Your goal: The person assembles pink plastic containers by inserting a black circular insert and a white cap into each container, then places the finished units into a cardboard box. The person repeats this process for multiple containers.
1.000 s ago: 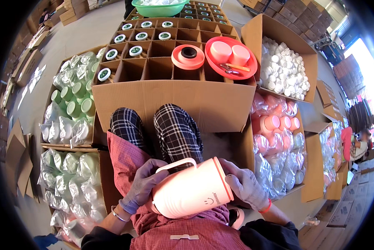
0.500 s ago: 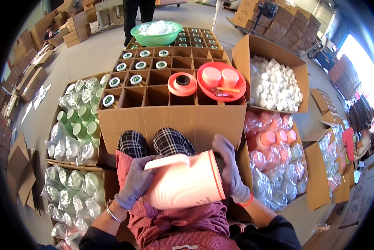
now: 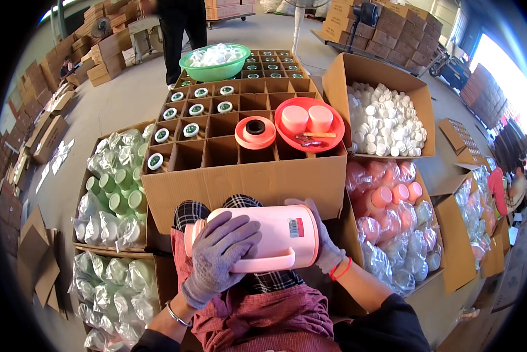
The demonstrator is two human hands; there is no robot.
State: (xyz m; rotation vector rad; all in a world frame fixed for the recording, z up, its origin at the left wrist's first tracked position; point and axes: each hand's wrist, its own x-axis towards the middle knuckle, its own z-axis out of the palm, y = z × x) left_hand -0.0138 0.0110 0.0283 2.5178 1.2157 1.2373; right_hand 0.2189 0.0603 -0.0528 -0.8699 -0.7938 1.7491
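A pink thermos jug lies sideways over my lap, its handle toward me and a small printed label on its side. My gloved left hand wraps over the body near the narrower left end. At the wide right end, my gloved right hand grips the base; some of its fingers are hidden behind the jug. Beyond it stands a divided carton with white-rimmed glass flask liners in several cells. A pink dish with a black ring and a red basin holding two pink cups rest on its dividers.
Left of me are cartons of bagged green parts and bagged clear-wrapped parts. To the right are a carton of bagged pink parts and a box of white caps. A green basin stands at the back, near a person's dark-trousered legs.
The jug has turned about its length, bringing the handle toward me and the label into view. My left hand has moved over its top. The view has shifted slightly.
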